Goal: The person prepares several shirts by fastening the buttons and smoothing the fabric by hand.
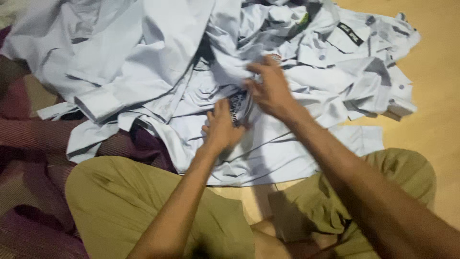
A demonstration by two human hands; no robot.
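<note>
A heap of pale blue-grey shirts (pixel 143 62) lies spread on the floor in front of my crossed legs. My left hand (pixel 221 127) presses into the cloth at the middle of the heap, fingers curled on a fold with a dark printed patch (pixel 236 106). My right hand (pixel 270 86) reaches just beyond it, its blurred fingers pinching the same light fabric. One shirt (pixel 268 158) lies flatter, draped toward my knees.
My knees in olive-green trousers (pixel 120 201) frame the bottom of the view. A maroon patterned cloth (pixel 28 158) covers the floor at the left. Tan floor (pixel 436 96) shows at the right. A shirt with a dark chest label (pixel 352 34) lies at the far right.
</note>
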